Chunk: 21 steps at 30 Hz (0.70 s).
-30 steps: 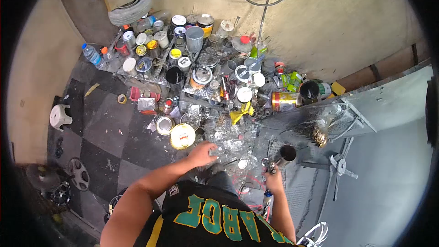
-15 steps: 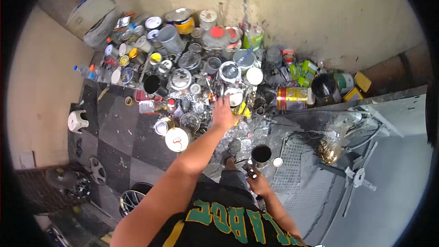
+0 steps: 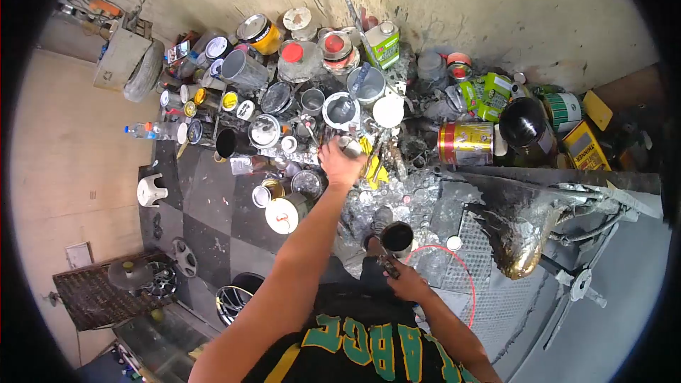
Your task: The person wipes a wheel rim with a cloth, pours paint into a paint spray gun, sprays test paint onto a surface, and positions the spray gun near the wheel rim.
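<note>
My left hand (image 3: 342,164) reaches onto the cluttered, paint-spattered bench, its fingers curled around a small pale round can (image 3: 350,146). Beside that hand lies a crumpled yellow cloth or wrapper (image 3: 377,174). A thin stick (image 3: 313,133) leans just left of the fingers. Low and close to my body, my right hand (image 3: 409,284) grips the handle of a spray gun (image 3: 389,264). The gun's cup (image 3: 397,237) is uncovered and looks dark inside. My fingers partly hide the gun's body.
Paint cans, cups and bottles crowd the bench, including a white-lidded tub (image 3: 286,214), a grey cup (image 3: 367,84) and a red-and-gold tin (image 3: 466,143). A red hose (image 3: 472,287) curves right of my right hand. A foil-wrapped object (image 3: 521,241) projects at right. A white stool (image 3: 151,190) stands left.
The view has shifted and come closer to the bench. My left hand has closed around the small can. The spray gun stays in my right hand, and the red hose now shows.
</note>
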### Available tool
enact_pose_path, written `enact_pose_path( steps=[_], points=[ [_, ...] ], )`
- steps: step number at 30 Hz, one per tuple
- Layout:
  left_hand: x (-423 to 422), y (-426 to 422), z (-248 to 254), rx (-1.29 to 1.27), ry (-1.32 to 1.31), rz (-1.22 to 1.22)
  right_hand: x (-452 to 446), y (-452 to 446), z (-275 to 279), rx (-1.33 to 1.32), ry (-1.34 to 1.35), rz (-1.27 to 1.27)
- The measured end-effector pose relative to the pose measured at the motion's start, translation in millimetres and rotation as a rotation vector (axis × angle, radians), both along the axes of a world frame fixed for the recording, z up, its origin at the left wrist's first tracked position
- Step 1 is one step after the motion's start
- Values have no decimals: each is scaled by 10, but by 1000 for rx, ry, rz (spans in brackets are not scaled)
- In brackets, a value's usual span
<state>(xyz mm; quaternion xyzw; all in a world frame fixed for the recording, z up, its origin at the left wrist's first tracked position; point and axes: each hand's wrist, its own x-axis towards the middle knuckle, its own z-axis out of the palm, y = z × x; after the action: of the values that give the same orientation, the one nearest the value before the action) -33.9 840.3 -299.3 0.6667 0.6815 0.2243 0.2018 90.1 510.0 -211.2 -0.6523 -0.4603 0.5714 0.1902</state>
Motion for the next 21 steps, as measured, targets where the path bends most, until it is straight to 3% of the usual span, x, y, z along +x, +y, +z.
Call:
enact_pose_path(
  steps=[1,2,4,5,6,8,12,17,18,21],
  points=[
    [-78,29,64,83,-125,-20,35,98,-13,-104,107,10],
    [-201,70,141,-10,-276,-26,54,199,-30,-156,169,16],
    [-341,31,278,18,-717,74,69,474,29,-348,306,7],
    [-590,74,338,1,-428,-3,50,612,64,-489,382,-4],
    [-726,46,523,-102,-456,30,-4,713,0,-492,390,1],
    [-1084,-68,508,-64,-410,2,-142,936,-179,-481,492,-10],
    [-1524,-463,905,-141,-194,3,-238,1561,-32,-562,743,-36],
    [-2014,-1077,836,-234,-286,141,-261,2082,-55,-582,1013,-6],
    [-2134,-1168,815,-237,-178,56,-261,2147,-64,-570,1071,-31],
    [-2271,-1471,771,-258,-194,102,-296,2279,-313,-570,1269,-50]
  ],
)
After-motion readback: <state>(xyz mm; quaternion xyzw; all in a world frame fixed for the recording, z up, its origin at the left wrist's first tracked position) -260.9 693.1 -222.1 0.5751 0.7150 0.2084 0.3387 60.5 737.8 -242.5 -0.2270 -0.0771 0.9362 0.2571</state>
